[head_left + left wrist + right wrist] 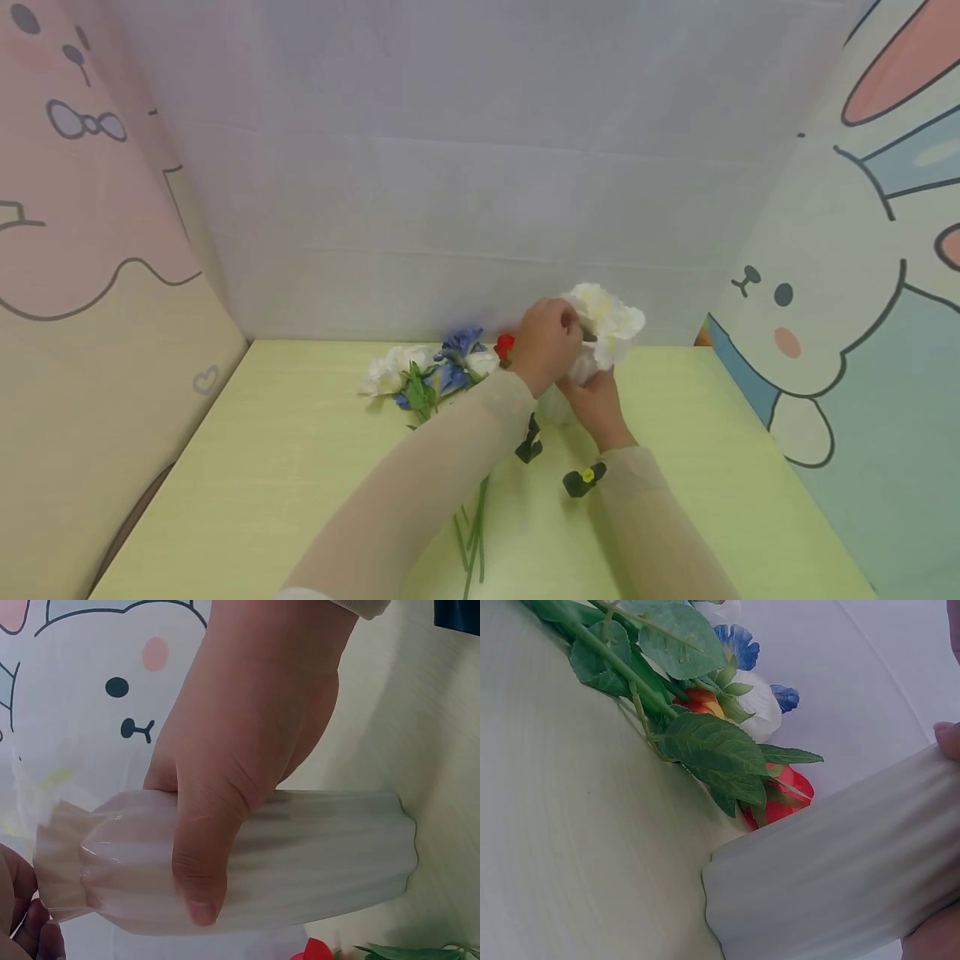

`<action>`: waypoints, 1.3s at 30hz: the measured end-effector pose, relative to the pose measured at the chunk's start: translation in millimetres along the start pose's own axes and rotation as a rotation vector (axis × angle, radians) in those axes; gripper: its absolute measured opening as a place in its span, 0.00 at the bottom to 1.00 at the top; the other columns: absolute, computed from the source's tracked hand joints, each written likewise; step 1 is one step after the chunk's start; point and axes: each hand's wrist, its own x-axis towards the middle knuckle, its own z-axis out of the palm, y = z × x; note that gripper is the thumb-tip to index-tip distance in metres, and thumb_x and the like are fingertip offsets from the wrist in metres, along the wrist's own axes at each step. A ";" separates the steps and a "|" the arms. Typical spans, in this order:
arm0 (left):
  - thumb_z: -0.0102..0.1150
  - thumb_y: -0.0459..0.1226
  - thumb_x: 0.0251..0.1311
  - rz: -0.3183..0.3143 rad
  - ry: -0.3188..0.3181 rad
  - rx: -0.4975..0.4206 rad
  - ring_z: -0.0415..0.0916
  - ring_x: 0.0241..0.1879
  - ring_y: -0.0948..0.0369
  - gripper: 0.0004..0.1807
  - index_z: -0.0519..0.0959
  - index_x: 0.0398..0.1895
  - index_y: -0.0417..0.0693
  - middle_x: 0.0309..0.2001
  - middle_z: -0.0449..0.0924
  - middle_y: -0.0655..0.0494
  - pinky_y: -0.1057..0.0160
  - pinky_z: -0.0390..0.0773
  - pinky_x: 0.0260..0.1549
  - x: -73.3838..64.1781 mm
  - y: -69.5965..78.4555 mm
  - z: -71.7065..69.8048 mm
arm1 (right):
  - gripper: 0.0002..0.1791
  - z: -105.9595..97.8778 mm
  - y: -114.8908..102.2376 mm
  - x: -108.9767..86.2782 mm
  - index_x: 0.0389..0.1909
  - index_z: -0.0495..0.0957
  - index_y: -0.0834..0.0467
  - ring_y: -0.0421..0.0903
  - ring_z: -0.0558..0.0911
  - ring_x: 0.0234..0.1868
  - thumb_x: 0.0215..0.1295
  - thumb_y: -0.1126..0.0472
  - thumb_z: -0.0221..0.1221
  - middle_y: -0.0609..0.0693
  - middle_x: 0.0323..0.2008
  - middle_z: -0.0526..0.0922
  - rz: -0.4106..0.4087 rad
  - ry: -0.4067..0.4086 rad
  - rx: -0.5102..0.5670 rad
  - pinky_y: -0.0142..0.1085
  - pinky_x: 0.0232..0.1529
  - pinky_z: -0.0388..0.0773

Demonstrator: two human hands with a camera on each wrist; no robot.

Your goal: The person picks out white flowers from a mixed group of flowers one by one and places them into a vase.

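My right hand (600, 408) grips a white fluted vase (330, 855) round its body, thumb across the near side in the left wrist view. The vase has a flared, ruffled rim and tilts slightly over the table. White flowers (600, 312) with pale yellow centres stand out of its mouth. Beside them, my left hand (547, 342) has its fingers curled at the blooms and pinches the white flower; its fingertips (34, 922) show right at the rim. The stem inside the vase is hidden.
Left of the vase lie artificial flowers with long green stems (480, 533): white blooms (393, 371), blue flowers (450, 375) and a red rose (791, 795). Dark wrist devices (583, 481) hang by both forearms. A white cloth wall (480, 208) closes the back, with printed cartoon panels at the sides.
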 end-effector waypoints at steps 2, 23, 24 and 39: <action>0.58 0.34 0.68 0.001 0.009 -0.021 0.74 0.40 0.61 0.03 0.81 0.38 0.48 0.39 0.77 0.58 0.65 0.77 0.42 -0.8 -1.6 -1.1 | 0.39 0.7 -3.2 -0.9 0.73 0.59 0.63 0.56 0.71 0.64 0.66 0.62 0.67 0.62 0.64 0.71 -0.053 -0.004 0.017 0.53 0.67 0.67; 0.54 0.37 0.71 0.002 0.039 -0.160 0.75 0.34 0.62 0.06 0.81 0.44 0.50 0.38 0.78 0.60 0.61 0.78 0.36 -11.8 -26.4 -39.4 | 0.35 -2.3 -44.9 -12.8 0.72 0.68 0.64 0.57 0.70 0.67 0.66 0.68 0.68 0.63 0.68 0.70 -0.032 -0.016 0.068 0.52 0.69 0.65; 0.55 0.37 0.71 0.011 0.045 -0.171 0.75 0.34 0.61 0.06 0.81 0.44 0.50 0.37 0.78 0.60 0.60 0.78 0.35 -13.2 -27.3 -41.8 | 0.35 -2.6 -45.3 -12.8 0.72 0.67 0.65 0.57 0.70 0.68 0.66 0.68 0.68 0.64 0.68 0.70 -0.027 -0.018 0.064 0.52 0.69 0.65; 0.60 0.33 0.66 0.026 0.170 -0.228 0.73 0.33 0.60 0.03 0.82 0.36 0.47 0.33 0.78 0.58 0.61 0.77 0.33 -76.9 -68.2 -51.9 | 0.36 -1.6 -47.2 -15.0 0.72 0.63 0.67 0.60 0.72 0.65 0.66 0.65 0.67 0.66 0.66 0.71 0.044 -0.026 0.060 0.54 0.67 0.68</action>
